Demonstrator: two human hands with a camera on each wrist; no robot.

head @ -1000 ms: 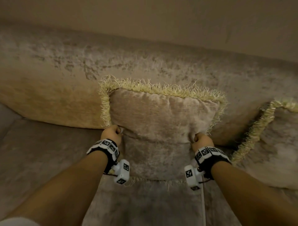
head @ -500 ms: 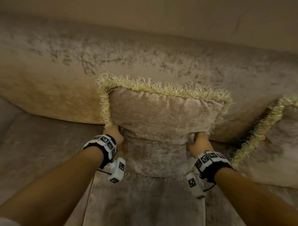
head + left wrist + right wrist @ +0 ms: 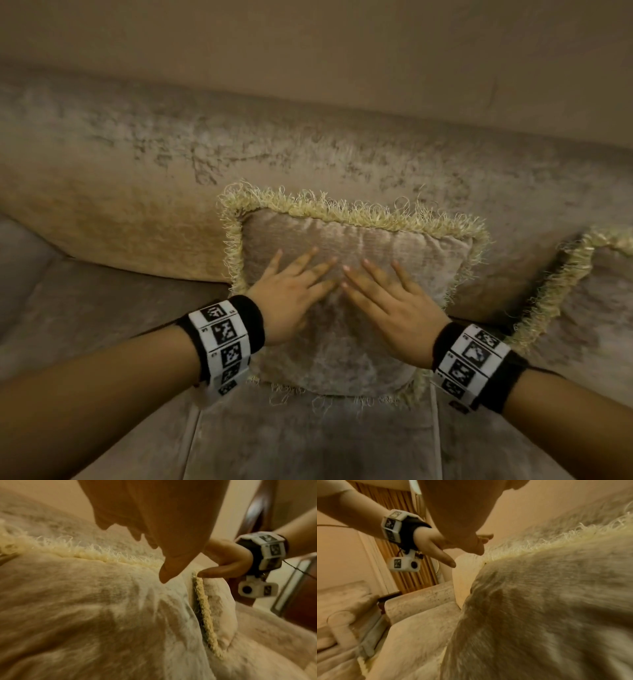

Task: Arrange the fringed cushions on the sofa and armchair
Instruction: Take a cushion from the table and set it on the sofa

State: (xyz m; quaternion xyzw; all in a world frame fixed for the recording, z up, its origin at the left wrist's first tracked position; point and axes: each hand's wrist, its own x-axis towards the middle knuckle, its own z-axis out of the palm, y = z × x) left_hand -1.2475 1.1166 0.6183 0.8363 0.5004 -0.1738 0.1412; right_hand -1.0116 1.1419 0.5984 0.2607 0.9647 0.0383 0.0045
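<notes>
1. The left hand (image 3: pixel 291 301) lies flat, fingers straight and spread, on the fringed cushion (image 3: pixel 376 246).
2. That cushion leans on the sofa (image 3: pixel 137 178) backrest, centre of the seat.
3. The right hand (image 3: pixel 394 308) likewise presses it, gripping nothing.
4. A second cushion (image 3: pixel 599 301) stands at far right.

Second cushion (image 3: pixel 596 308) cut off at right edge.
</notes>
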